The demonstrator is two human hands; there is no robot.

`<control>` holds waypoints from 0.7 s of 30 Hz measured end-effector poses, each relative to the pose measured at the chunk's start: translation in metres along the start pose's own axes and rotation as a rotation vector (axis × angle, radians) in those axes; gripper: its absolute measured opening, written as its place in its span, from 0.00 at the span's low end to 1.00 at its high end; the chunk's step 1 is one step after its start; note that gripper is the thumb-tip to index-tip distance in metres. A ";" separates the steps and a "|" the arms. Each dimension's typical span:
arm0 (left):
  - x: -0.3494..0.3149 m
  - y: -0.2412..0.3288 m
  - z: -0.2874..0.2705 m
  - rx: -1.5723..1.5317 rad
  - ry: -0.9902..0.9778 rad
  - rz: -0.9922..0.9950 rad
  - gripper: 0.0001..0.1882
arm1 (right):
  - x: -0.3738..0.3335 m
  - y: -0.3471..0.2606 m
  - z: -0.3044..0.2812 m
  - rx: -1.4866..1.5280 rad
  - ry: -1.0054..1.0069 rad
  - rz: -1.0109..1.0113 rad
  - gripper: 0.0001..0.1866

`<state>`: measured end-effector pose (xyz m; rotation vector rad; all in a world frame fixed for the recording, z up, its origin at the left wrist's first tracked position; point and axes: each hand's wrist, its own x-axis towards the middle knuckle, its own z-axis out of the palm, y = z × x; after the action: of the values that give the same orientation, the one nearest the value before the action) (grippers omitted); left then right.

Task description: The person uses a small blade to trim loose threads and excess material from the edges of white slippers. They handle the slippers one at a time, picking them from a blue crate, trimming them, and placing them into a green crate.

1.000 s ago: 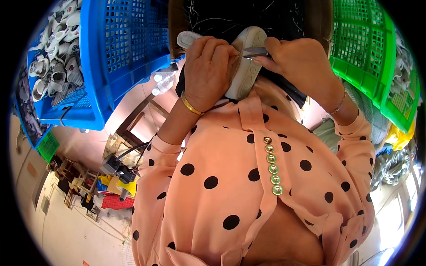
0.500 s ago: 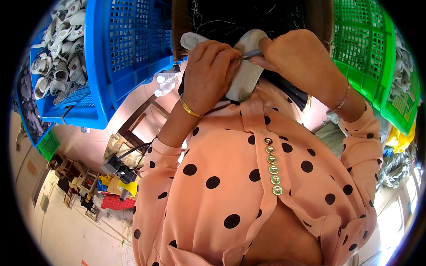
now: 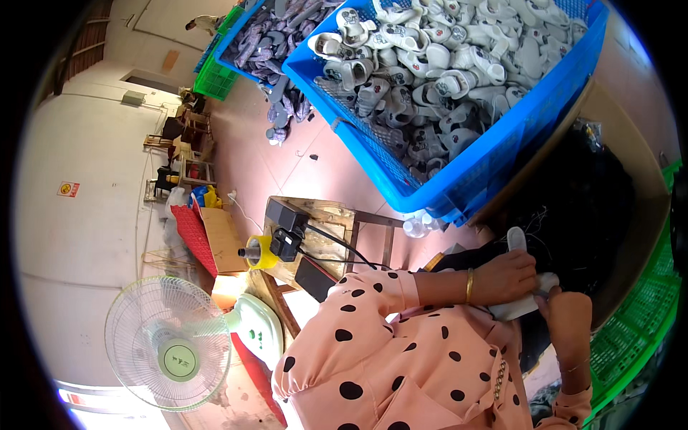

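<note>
More pink tiled floor [image 3: 330,172] is showing; your curled left hand [image 3: 504,278] is keeping a white shoe [image 3: 514,309], right hand [image 3: 571,322] curling, hold unclear.

A head-worn fisheye camera looks down and leftward from just above, both hands [image 3: 506,278] right of centre.

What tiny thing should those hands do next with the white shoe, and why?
Perhaps the left hand should turn the white shoe a little, to show more of it: that hand grips it, the right hand is close against it, and together they hide part of it.
</note>
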<state>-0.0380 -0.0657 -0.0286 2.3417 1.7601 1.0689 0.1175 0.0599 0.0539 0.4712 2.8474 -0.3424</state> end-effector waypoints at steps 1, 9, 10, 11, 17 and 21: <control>-0.001 0.000 0.002 -0.003 -0.019 0.004 0.10 | 0.000 -0.001 -0.001 0.003 -0.006 -0.003 0.16; 0.001 -0.002 0.008 0.054 -0.046 0.062 0.11 | -0.001 0.001 0.003 -0.003 0.023 -0.015 0.15; -0.001 -0.001 0.008 0.049 -0.045 0.059 0.11 | -0.001 0.000 0.004 -0.002 0.024 -0.019 0.15; -0.003 -0.001 0.008 0.043 -0.047 0.055 0.11 | -0.001 -0.002 0.005 0.003 0.024 -0.024 0.15; 0.008 -0.005 0.008 0.135 -0.135 0.061 0.07 | 0.002 0.009 0.014 0.047 0.118 -0.068 0.18; 0.012 -0.003 0.015 0.155 -0.349 -0.041 0.07 | 0.002 0.015 0.013 0.061 0.121 -0.102 0.15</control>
<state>-0.0308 -0.0488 -0.0350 2.3811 1.7986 0.4921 0.1238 0.0709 0.0380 0.3703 2.9929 -0.4342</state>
